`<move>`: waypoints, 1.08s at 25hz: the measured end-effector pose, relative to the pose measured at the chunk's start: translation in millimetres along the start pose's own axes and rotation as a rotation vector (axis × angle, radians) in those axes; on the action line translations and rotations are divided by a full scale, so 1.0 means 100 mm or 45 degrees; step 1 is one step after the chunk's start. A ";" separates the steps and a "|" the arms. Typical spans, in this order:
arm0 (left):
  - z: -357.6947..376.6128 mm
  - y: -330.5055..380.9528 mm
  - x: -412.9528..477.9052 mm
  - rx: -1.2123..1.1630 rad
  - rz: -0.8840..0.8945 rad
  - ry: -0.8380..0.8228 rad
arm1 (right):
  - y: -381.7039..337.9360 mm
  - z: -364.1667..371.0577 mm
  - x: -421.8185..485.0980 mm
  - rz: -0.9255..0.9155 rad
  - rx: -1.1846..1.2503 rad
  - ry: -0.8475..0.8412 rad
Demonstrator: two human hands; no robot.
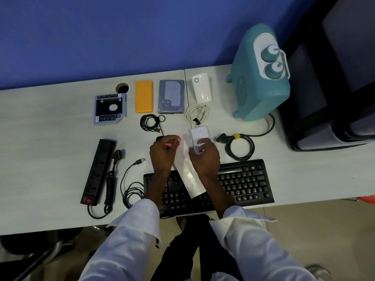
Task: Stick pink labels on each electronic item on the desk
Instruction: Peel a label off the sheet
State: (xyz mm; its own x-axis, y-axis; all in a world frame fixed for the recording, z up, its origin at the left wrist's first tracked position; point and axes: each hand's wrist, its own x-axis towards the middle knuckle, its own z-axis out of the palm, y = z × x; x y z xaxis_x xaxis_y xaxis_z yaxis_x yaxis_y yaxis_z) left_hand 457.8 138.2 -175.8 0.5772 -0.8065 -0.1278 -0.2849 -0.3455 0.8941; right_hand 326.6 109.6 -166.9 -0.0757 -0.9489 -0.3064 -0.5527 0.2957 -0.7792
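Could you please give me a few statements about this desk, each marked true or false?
1. The orange case lies between the drive caddy and the hard drive. True.
2. The keyboard is white. False: it is black.
3. The teal heater stands at the desk's right end. True.
4. The power strip lies right of the keyboard. False: it lies to its left.
5. The left hand pinches something pink. True.
6. The right hand is empty. False: it grips a white item.
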 end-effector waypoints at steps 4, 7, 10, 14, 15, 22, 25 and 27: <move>-0.13 0.05 -0.11 -0.155 0.013 -0.038 | -0.19 -0.03 0.03 0.108 0.268 -0.157; -0.22 0.06 -0.22 -0.169 0.044 -0.057 | -0.39 -0.04 0.05 0.587 0.627 -0.676; -0.29 0.01 -0.24 -0.098 0.064 -0.076 | -0.37 0.03 0.07 0.570 0.651 -0.670; -0.34 -0.13 -0.20 -0.087 -0.028 -0.113 | -0.32 0.12 0.09 0.491 0.557 -0.568; -0.36 -0.18 -0.19 -0.036 -0.028 -0.068 | -0.31 0.15 0.09 0.472 0.550 -0.516; -0.24 -0.47 -0.10 0.664 -0.036 -0.096 | -0.24 0.23 0.07 0.525 0.685 -0.342; -0.23 -0.43 0.05 0.697 -0.066 -0.068 | -0.29 0.30 0.07 0.514 0.725 -0.347; -0.28 -0.44 0.16 0.523 -0.126 -0.097 | -0.34 0.35 0.06 0.480 0.757 -0.358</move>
State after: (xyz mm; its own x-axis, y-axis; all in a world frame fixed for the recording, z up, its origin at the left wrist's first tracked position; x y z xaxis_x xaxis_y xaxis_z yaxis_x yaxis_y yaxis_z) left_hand 501.3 153.9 -205.1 0.5633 -0.7876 -0.2496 -0.5212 -0.5731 0.6324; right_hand 374.0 97.7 -161.4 0.0876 -0.7314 -0.6763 0.0154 0.6799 -0.7332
